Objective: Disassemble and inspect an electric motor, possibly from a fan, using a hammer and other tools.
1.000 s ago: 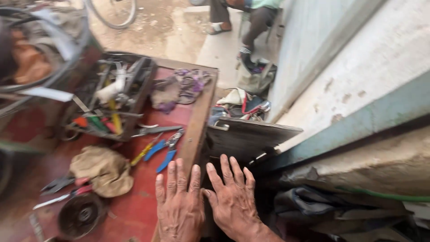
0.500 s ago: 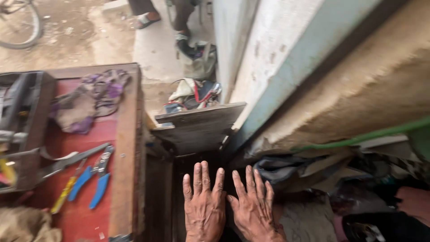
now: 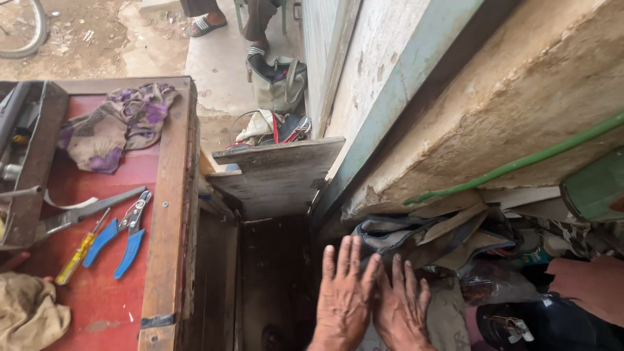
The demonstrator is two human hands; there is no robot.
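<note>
- Left hand and right hand — side by side, fingers spread flat, gripping nothing.
- They press down in the dark gap beside the desk, next to the bags — likely soft and light; take these by an edge fold.

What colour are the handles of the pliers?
Blue, seen clearly in the head view: pliers on the red tabletop.

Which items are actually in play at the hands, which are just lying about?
In play: left hand and right hand, flat, side by side, beside the dark bags.

Lying about: blue pliers, yellow screwdriver, purple rag, wooden board, green pipe.
</note>
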